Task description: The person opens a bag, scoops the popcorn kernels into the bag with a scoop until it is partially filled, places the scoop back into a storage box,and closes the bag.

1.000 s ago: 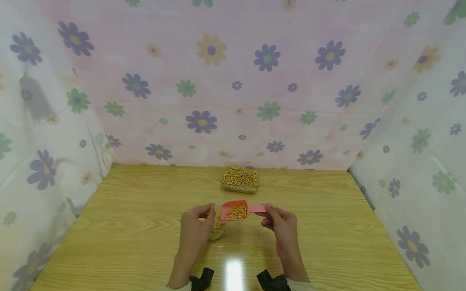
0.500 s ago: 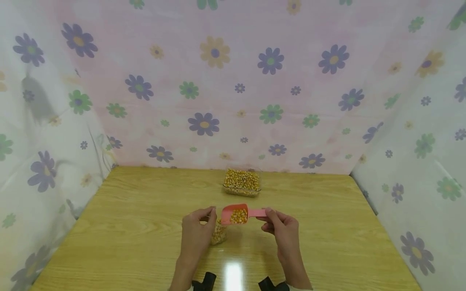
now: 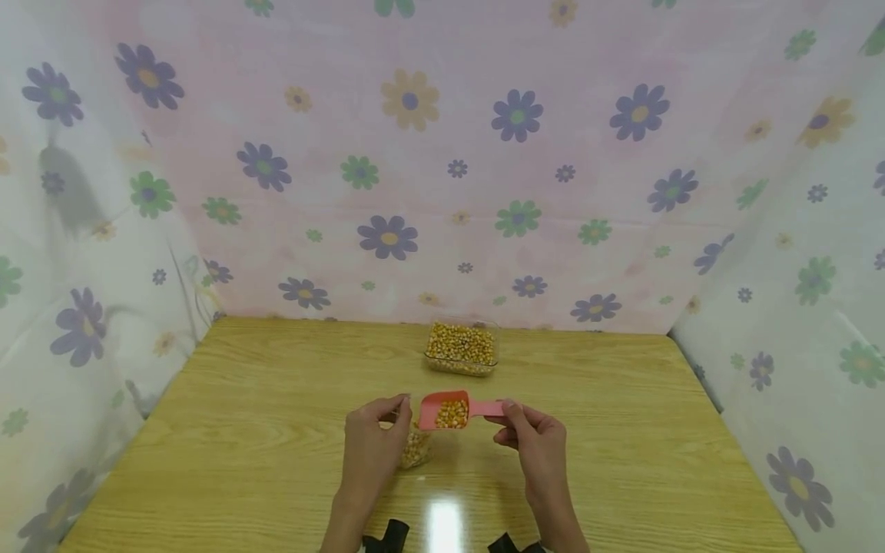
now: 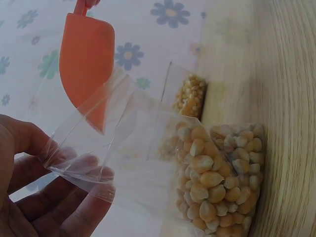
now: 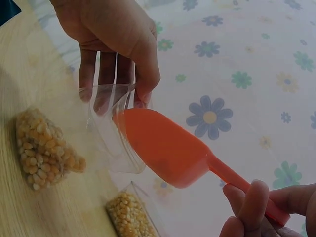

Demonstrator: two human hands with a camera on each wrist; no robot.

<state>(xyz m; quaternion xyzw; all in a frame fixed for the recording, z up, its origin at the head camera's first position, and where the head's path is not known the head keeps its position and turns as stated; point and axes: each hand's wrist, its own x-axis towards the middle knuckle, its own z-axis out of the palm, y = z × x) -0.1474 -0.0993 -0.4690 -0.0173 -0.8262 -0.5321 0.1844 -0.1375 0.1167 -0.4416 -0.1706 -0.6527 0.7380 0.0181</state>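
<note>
My right hand (image 3: 542, 442) pinches the handle of a pink-red scoop (image 3: 477, 409) that carries a heap of corn kernels (image 3: 452, 415). In the right wrist view the tip of the scoop (image 5: 163, 148) lies at the mouth of a clear plastic bag (image 5: 101, 128). My left hand (image 3: 373, 442) pinches the rim of that bag between thumb and fingers, as the left wrist view shows. Kernels (image 4: 212, 182) fill the bag's lower part, which rests on the table. From the head view, the left hand covers much of the bag.
A clear rectangular container (image 3: 462, 369) of corn kernels stands near the back of the wooden table (image 3: 276, 407). Flower-patterned cloth (image 3: 442, 153) hangs behind the table and along both sides.
The scoop has tilted slightly, and its kernels sit more toward the handle end than a second ago. Both hands keep their grips; the head view has shifted slightly.
</note>
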